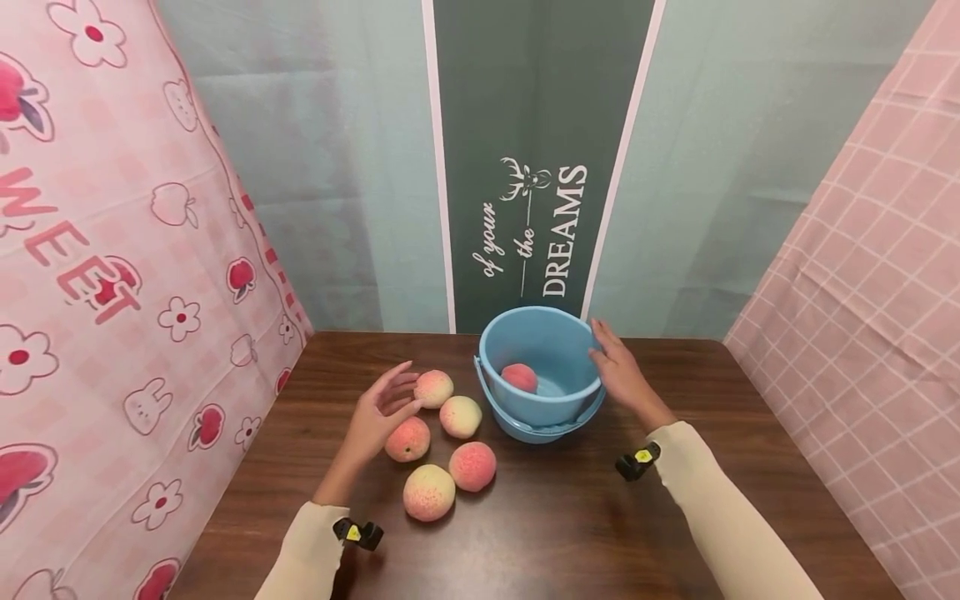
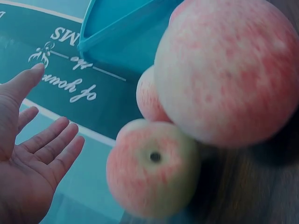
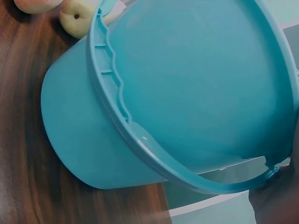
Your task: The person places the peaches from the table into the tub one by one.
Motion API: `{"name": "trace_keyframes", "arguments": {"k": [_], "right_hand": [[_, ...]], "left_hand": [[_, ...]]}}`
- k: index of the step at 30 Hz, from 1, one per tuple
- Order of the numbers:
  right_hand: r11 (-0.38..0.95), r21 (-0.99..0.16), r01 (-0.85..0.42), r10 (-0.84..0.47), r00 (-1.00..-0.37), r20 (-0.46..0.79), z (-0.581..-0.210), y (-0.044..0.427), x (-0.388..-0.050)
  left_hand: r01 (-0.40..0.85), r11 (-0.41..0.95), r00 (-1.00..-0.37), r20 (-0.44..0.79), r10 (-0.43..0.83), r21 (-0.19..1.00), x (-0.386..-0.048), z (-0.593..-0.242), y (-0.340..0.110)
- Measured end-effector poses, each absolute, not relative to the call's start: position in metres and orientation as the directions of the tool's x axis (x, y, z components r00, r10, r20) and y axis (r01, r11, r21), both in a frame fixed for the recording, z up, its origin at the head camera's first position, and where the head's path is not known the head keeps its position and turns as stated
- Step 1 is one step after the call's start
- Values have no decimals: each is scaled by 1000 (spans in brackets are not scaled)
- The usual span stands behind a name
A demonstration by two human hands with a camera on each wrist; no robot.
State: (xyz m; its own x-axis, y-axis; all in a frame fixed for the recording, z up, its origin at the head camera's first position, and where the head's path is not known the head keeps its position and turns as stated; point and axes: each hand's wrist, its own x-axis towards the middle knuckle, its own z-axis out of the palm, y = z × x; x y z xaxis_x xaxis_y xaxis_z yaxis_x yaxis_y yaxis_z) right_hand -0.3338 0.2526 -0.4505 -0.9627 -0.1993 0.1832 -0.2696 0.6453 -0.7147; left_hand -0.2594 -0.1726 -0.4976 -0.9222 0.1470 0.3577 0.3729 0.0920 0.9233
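A light blue bucket (image 1: 517, 421) stands at the table's back with its handle (image 1: 551, 431) hanging down on the near side. One reddish peach (image 1: 519, 378) lies inside it. My right hand (image 1: 624, 373) rests against the bucket's right rim, fingers extended; in the right wrist view only a dark part of it shows at the edge. Several peaches lie left of the bucket, including a pale peach (image 1: 433, 389) and a red one with a stem hole (image 1: 407, 440). My left hand (image 1: 378, 417) hovers beside these two, fingers spread and palm empty in the left wrist view.
Nearer me on the brown wooden table (image 1: 555, 533) lie a pale peach (image 1: 429, 492) and a red peach (image 1: 473, 466). Another pale peach (image 1: 461, 417) sits close to the bucket. Patterned cloths (image 1: 360, 183) hang behind and at both sides.
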Motion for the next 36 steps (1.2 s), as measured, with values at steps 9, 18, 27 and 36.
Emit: {"name": "trace_keyframes", "arguments": {"k": [9,18,27,36], "right_hand": [[704,-610,-364,-294,-931,215,-443,257,-334],[774,-490,-401,-372,-914,160,-432,252,-331],[807,-443,-390,-394,-915,88,-426,249,-331],[826,-405,-393,-405,-912,59,-422,248,-331]], "left_hand": [[376,193,-926,371,65,906,-252,-516,-196],[338,237,-941,332,67,911,-242,-524,-202],[325,301,-945,315,82,897,-230,-512,-200],[333,260,-943,317,103,906,-246,-554,-209]]}}
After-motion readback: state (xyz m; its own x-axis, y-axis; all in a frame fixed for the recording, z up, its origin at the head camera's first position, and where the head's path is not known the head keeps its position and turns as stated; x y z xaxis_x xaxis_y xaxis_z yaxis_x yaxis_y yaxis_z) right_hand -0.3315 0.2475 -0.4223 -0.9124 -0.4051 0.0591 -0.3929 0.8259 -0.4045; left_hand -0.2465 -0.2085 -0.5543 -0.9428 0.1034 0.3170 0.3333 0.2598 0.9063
